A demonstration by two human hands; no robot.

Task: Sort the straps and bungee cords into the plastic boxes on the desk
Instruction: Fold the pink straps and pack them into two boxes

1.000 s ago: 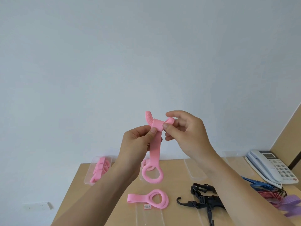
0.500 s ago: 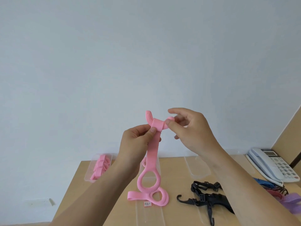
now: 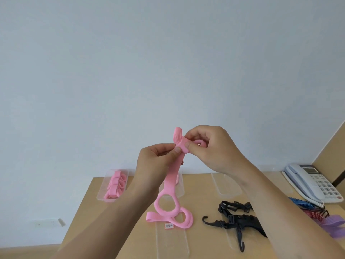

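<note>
I hold a pink strap (image 3: 172, 181) up in front of me with both hands. My left hand (image 3: 155, 165) pinches it just below its top bend. My right hand (image 3: 211, 146) grips the upper end, which is folded over, with a pink ring showing behind the fingers. The strap's lower ring hangs just above the desk (image 3: 89, 206). Another pink strap (image 3: 179, 220) lies flat on the desk under it. A clear box (image 3: 113, 184) at the back left holds several pink straps. Black hooked straps (image 3: 235, 219) lie to the right.
Clear plastic boxes and lids sit along the desk, one at the back centre-right (image 3: 224, 184) and one at the front (image 3: 171, 242). Blue, red and purple cords (image 3: 321, 212) lie at the right edge beside a white telephone (image 3: 311, 182). A wall rises behind the desk.
The held strap now hangs lower, its ring near the desk. My right hand has closed further over the folded top end.
</note>
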